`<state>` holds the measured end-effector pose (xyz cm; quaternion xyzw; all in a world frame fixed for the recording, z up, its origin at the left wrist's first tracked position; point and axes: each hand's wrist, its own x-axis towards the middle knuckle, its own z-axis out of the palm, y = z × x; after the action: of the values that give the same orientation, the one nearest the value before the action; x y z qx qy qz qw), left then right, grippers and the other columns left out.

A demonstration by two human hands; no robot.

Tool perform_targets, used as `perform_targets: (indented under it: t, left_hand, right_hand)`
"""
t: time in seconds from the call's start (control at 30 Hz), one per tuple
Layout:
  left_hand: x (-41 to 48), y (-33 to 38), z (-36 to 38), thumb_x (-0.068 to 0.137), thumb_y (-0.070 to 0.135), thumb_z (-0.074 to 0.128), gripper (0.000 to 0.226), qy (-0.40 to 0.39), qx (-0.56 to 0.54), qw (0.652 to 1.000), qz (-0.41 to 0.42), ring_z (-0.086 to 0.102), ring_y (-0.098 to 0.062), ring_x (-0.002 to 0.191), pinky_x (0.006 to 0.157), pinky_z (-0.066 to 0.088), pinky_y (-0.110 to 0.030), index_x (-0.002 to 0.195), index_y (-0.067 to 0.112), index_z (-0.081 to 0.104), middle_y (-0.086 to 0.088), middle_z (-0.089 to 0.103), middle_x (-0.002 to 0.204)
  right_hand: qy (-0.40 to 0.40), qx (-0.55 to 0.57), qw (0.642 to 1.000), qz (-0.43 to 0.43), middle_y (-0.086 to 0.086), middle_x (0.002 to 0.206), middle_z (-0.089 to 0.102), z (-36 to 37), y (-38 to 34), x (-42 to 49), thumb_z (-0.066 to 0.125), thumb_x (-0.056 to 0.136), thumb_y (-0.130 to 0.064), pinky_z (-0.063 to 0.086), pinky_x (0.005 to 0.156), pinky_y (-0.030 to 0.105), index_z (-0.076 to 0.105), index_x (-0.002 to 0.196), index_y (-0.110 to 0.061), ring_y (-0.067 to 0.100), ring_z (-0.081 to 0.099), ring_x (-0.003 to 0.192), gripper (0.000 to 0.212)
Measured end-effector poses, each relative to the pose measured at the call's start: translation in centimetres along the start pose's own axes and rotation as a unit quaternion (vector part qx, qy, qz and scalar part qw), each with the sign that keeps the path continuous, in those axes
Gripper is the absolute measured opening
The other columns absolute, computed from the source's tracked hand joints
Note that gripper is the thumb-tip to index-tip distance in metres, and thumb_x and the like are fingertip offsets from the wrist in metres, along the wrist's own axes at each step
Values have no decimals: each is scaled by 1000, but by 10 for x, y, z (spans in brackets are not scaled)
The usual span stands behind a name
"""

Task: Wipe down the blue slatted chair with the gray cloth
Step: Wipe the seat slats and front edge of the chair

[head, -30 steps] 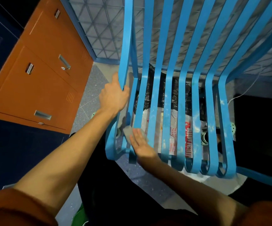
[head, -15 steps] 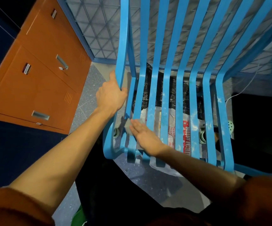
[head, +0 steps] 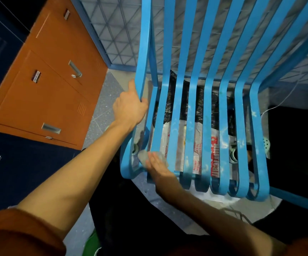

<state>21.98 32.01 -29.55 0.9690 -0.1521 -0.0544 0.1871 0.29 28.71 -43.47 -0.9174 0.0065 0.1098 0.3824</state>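
The chair (head: 223, 126) is held by the left grip (head: 130, 108), whose fingers are curled round the outermost slat at nine o'clock. The cloth (head: 143, 157) is pressed flat against the seat slats at seven o'clock by the right grip (head: 157, 166), its fingers straight and together.

Left arm extends forward, forearm bare, orange sleeve at the upper arm. Left hand (head: 130, 108) grips the outer left slat of the blue slatted chair (head: 207, 108), fingers curled round its edge, thumb pointing up along it. Right arm reaches in from lower right, forearm bare. Right hand (head: 157, 167) lies palm down, fingers straight and together, pressing the gray cloth (head: 142, 155) against the seat front.
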Motion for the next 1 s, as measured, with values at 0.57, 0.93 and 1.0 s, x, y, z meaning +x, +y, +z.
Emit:
perform_targets:
  t: [0.57, 0.93, 1.0]
  left_hand:
    - [0, -1, 1, 93, 26, 52, 50, 2, -1, 1000, 5, 48, -28, 71, 62, 35, -35, 138, 14, 36, -7, 53, 86]
    - [1, -2, 1, 93, 27, 52, 50, -3, -10, 1000, 0, 51, -27, 69, 59, 34, -33, 140, 16, 35, -7, 54, 85]
    - [1, -2, 1, 93, 27, 52, 50, -3, -11, 1000, -1, 51, -27, 70, 60, 35, -34, 139, 17, 35, -7, 55, 86]
  right_hand:
    - [11, -75, 997, 32, 14, 163, 7, -56, 37, 97, 42, 96, 6, 1, 123, 38, 17, 154, -2, 29, 4, 151, 64]
    - [-2, 33, 999, -8, 1, 164, 4, -9, 2, 4, 47, 88, 14, 18, 121, 40, 17, 155, -17, 20, -4, 150, 80]
    - [-27, 20, 999, -32, 2, 164, 8, -2, 0, -5, 47, 91, 11, 32, 115, 46, 18, 156, -18, 28, 6, 150, 76]
